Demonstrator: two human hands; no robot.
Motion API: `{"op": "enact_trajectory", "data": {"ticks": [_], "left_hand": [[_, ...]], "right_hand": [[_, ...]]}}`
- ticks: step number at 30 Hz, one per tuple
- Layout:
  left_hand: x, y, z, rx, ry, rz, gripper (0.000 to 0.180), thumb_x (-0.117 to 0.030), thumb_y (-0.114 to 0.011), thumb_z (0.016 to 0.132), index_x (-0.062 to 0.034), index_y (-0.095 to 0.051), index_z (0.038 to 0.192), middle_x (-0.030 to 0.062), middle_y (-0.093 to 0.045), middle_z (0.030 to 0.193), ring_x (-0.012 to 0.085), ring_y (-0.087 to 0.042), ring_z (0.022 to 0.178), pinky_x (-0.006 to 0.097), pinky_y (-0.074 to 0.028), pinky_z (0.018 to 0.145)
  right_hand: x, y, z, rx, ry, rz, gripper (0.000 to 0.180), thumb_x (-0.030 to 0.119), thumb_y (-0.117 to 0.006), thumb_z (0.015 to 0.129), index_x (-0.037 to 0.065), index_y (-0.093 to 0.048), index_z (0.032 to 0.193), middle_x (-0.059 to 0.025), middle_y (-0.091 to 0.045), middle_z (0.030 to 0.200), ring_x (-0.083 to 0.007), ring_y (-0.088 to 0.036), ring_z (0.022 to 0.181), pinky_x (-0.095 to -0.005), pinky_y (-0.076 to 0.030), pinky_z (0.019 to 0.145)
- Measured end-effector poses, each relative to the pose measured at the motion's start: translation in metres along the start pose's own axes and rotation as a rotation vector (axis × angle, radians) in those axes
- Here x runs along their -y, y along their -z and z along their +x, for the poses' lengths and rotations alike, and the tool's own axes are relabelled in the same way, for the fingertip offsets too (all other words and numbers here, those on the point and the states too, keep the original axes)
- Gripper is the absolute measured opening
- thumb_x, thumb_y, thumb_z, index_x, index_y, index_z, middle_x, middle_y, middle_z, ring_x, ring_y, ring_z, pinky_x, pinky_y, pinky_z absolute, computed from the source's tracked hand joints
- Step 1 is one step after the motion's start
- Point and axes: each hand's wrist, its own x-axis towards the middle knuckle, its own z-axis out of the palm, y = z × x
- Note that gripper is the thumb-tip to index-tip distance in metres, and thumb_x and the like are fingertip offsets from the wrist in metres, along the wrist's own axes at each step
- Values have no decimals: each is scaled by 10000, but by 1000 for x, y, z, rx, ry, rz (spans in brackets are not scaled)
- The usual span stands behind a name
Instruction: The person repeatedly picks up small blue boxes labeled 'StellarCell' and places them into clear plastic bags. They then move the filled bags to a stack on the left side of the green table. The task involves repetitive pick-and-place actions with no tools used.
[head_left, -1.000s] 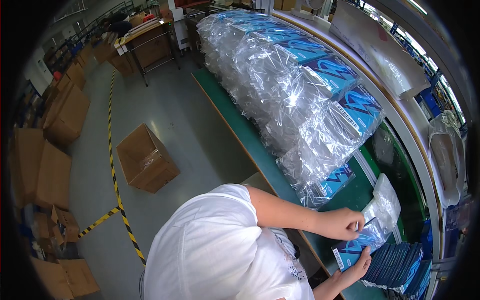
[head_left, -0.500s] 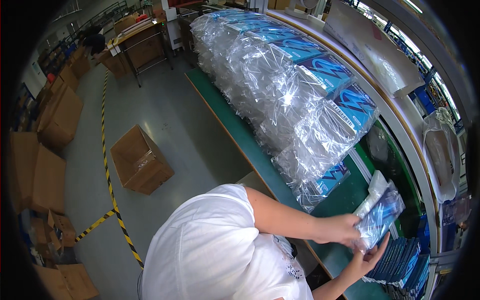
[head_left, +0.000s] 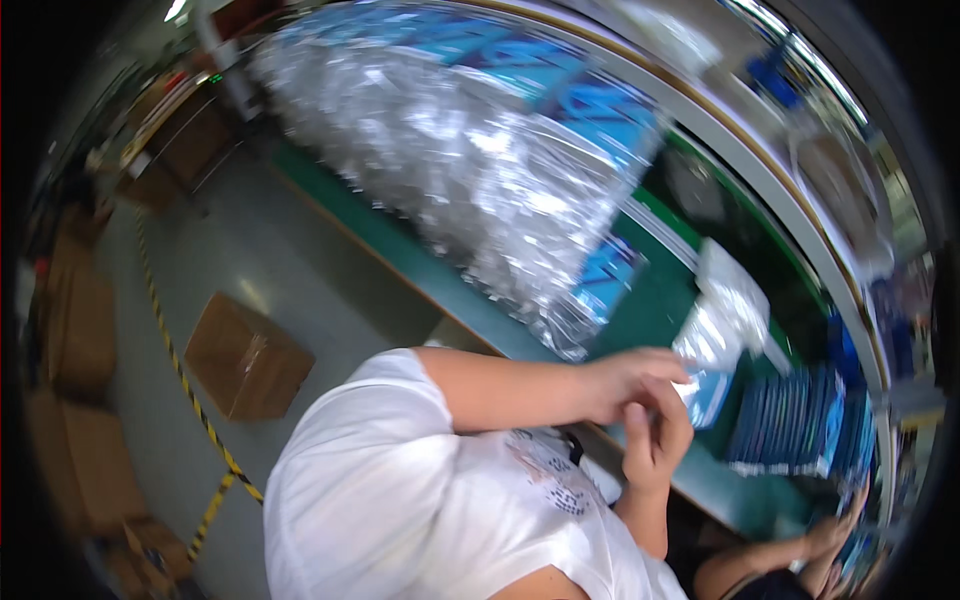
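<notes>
My left hand [head_left: 632, 385] reaches across from the left, its fingers stretched out over the near edge of the green bench. Just below it, my right hand [head_left: 660, 438] is raised, thumb and fingers apart, and the two hands overlap or nearly touch. I see nothing held in either, though the picture is smeared. Beyond the fingertips lies a blue flat package [head_left: 708, 398]. Clear plastic bags [head_left: 725, 305] lie against it. To the right stands a row of dark blue thin boxes [head_left: 785, 420].
A large heap of blue packs in clear plastic bags [head_left: 470, 150] covers the far left of the green bench [head_left: 640, 320]. Another person's hands [head_left: 830, 540] are at the lower right. An open cardboard box [head_left: 250, 355] stands on the floor beside yellow-black tape [head_left: 185, 375].
The plastic-wrapped blue pack has left my hands, which have drawn together nearer my body. The view has swung, shifting the bench leftward and up, and another person's hands have come in.
</notes>
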Motion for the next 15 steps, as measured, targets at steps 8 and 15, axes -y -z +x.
{"op": "enact_trajectory", "data": {"ticks": [8, 15], "left_hand": [[-39, 33, -7, -293, -1072, 1750, 498, 2, -511, 794, -13, -469, 1289, 187, -459, 1331, 347, -431, 1249, 392, -348, 1031], [-42, 71, -12, -609, -661, 2267, 629, -274, -572, 870, 73, -347, 1345, 258, -249, 1456, 425, -183, 1369, 485, -167, 1115]], "right_hand": [[-8, 20, -9, -137, -191, 160, 378, 6, -622, 775, -52, -552, 1143, -127, -615, 842, -175, -573, 717, -274, -468, 682], [-10, 64, -9, -137, -295, -109, 148, 4, -605, 811, -49, -640, 945, -105, -632, 765, -168, -607, 692, -266, -468, 662]]}}
